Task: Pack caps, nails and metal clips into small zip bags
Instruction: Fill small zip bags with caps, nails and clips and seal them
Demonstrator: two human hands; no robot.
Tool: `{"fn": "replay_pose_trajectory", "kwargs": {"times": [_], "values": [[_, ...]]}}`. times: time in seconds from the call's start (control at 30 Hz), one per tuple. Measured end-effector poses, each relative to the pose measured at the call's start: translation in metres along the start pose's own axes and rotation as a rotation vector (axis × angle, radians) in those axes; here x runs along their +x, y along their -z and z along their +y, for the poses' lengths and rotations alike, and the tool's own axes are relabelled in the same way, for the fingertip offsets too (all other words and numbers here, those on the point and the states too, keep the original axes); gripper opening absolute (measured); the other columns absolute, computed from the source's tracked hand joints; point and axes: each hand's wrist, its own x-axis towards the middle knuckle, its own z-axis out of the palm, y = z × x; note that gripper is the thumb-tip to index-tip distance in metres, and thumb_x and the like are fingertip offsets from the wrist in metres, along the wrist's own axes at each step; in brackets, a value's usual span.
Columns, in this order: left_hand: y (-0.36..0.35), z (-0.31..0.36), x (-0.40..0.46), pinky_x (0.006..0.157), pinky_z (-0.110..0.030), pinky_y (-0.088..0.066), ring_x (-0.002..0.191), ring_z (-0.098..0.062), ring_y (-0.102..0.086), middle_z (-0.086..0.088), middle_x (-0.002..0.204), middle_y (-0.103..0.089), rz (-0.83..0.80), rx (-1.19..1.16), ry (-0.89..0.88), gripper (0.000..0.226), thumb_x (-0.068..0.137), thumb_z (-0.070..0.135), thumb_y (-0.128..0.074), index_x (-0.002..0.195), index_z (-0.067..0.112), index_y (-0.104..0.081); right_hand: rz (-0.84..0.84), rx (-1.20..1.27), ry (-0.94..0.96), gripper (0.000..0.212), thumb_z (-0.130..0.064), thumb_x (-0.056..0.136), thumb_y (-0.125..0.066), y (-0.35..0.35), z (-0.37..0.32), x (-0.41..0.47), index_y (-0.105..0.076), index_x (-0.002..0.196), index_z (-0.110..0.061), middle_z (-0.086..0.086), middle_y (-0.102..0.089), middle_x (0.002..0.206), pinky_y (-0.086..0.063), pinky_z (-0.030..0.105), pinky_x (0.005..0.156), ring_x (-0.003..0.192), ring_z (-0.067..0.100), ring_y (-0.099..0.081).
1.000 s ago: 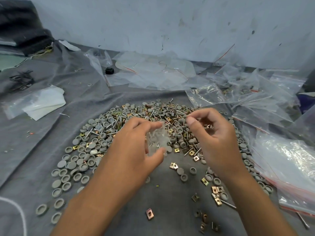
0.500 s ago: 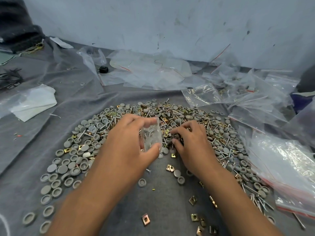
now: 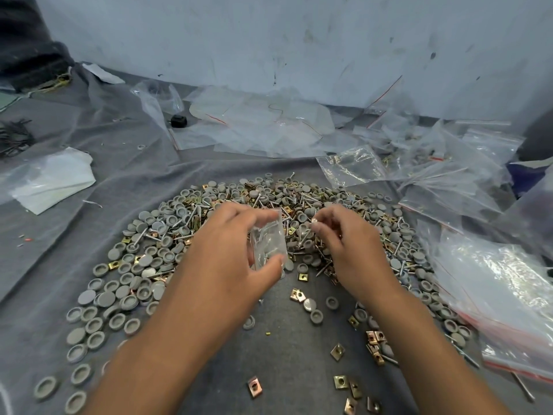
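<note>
Now the left hand [image 3: 230, 259] holds a small bag [image 3: 268, 244] upright between thumb and fingers; the right hand [image 3: 350, 250], just beside it, pinches something tiny. Keep the mouth spread and drop the piece straight in.

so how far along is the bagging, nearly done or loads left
Loads left. Done: clear zip bags with red seal strips lie piled at the right; some seem filled. In hand: the left hand holds a small clear bag while the right hand pinches a small piece. Left: a big heap of grey round caps, nails and brass clips.
</note>
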Motion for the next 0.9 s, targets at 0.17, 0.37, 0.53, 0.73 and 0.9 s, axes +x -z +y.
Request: {"fn": "replay_pose_trajectory", "kwargs": {"times": [0.17, 0.37, 0.53, 0.73, 0.9], "values": [[-0.003, 0.002, 0.0, 0.077, -0.003, -0.037, 0.086, 0.002, -0.053, 0.028, 0.104, -0.046, -0.001, 0.014, -0.009, 0.055, 0.082, 0.036, -0.073, 0.133, 0.043, -0.055, 0.084, 0.124, -0.015, 0.008, -0.029, 0.097, -0.066, 0.01, -0.005, -0.001, -0.062, 0.092, -0.033, -0.013, -0.063, 0.085, -0.043, 0.01, 0.067, 0.079, 0.001, -0.058], [-0.003, 0.003, -0.003, 0.075, -0.006, -0.039, 0.086, 0.001, -0.053, 0.028, 0.106, -0.047, -0.004, 0.024, -0.02, 0.055, 0.081, 0.041, -0.069, 0.134, 0.043, -0.055, 0.141, 0.248, -0.026, 0.003, -0.03, 0.097, -0.066, 0.015, -0.014, -0.004, -0.065, 0.096, -0.028, -0.01, -0.066, 0.084, -0.045, 0.013, 0.067, 0.078, 0.005, -0.061], [-0.003, 0.002, -0.004, 0.068, -0.011, -0.039, 0.085, 0.001, -0.054, 0.029, 0.105, -0.046, 0.007, 0.021, -0.009, 0.054, 0.08, 0.041, -0.072, 0.131, 0.044, -0.057, 0.111, 0.506, 0.169, 0.008, -0.037, 0.097, -0.063, 0.031, -0.043, -0.02, -0.065, 0.099, -0.029, -0.014, -0.064, 0.084, -0.044, 0.014, 0.068, 0.075, 0.003, -0.058], [-0.004, 0.005, -0.003, 0.068, -0.013, -0.036, 0.082, 0.003, -0.053, 0.027, 0.104, -0.047, -0.001, 0.006, -0.024, 0.055, 0.075, 0.049, -0.069, 0.129, 0.043, -0.058, 0.121, 0.174, 0.488, 0.009, -0.026, 0.1, -0.062, 0.033, -0.059, -0.04, -0.068, 0.104, -0.022, -0.015, -0.063, 0.098, -0.04, 0.012, 0.078, 0.088, 0.003, -0.058], [-0.006, 0.007, -0.003, 0.073, -0.017, -0.042, 0.079, 0.003, -0.054, 0.025, 0.107, -0.05, -0.003, -0.022, -0.028, 0.056, 0.073, 0.05, -0.06, 0.128, 0.04, -0.061, 0.068, -0.038, 0.514, 0.02, -0.029, 0.1, -0.058, 0.026, -0.053, -0.04, -0.072, 0.106, -0.015, -0.008, -0.064, 0.103, -0.045, 0.024, 0.085, 0.098, 0.013, -0.058]]}}
